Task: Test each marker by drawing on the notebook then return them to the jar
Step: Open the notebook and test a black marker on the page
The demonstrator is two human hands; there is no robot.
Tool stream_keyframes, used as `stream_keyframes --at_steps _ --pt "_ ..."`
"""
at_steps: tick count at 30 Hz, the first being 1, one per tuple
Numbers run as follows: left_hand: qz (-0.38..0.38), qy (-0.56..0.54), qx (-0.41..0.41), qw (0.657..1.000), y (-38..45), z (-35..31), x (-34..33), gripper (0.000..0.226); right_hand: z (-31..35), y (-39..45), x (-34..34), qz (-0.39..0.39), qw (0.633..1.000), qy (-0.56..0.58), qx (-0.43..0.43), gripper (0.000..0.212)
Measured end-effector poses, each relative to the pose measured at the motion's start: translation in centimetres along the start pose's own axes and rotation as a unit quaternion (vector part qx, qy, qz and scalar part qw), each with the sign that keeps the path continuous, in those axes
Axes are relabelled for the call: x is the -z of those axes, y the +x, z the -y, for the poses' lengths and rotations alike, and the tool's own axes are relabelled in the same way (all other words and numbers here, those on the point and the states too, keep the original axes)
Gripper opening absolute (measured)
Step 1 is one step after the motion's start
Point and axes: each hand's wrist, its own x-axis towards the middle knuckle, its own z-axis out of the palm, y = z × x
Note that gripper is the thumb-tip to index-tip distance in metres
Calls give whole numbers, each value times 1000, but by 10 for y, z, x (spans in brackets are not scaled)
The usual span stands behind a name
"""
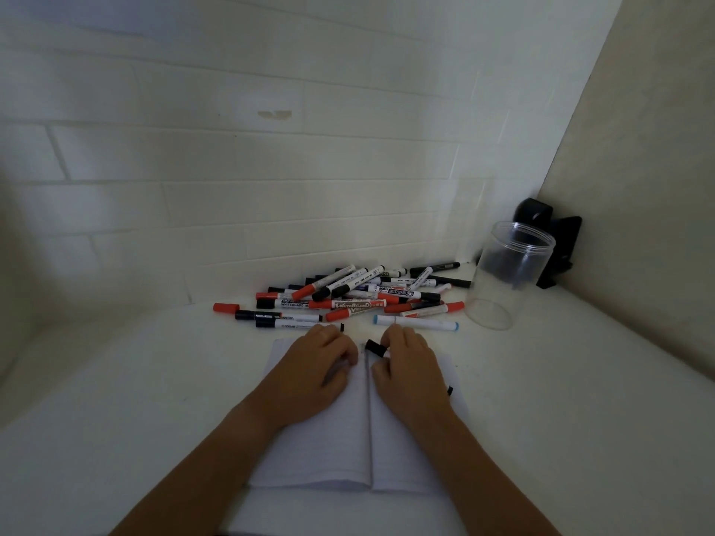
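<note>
An open lined notebook (332,446) lies on the white table in front of me. My right hand (410,371) grips a marker with a black cap (376,348) over the notebook's top edge near the spine. My left hand (315,369) rests with curled fingers on the left page, its fingertips close to the marker; whether it holds anything is hidden. Behind the notebook lies a pile of several red, black and blue markers (360,297). A clear plastic jar (507,274) stands upright and empty at the right of the pile.
A loose red cap (226,307) lies left of the pile. A black object (549,249) sits in the back right corner behind the jar. A tiled wall (271,168) closes the back and a beige wall (650,168) the right side.
</note>
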Motion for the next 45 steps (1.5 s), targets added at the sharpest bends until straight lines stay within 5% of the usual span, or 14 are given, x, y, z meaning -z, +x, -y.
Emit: stream_keyframes --at_steps 2,15,19,30,36,45 --pt "3 18 -3 1000 0 0 0 11 -7 -3 3 -18 1000 11 16 15" --pt "49 170 23 984 3 -32 1 22 -32 -58 55 -6 997 -69 -35 23" --pt "27 106 -8 994 6 -98 -22 16 -46 -96 89 -21 994 -85 -72 29" --pt "116 -25 -127 985 13 -281 -151 45 -131 -263 196 -112 956 -133 -237 24" --pt "170 -26 -145 974 19 -310 -173 48 -147 -369 200 -143 928 -88 -333 20" --pt "183 -50 -143 971 14 -310 -175 43 -153 -481 96 100 883 -67 -453 24"
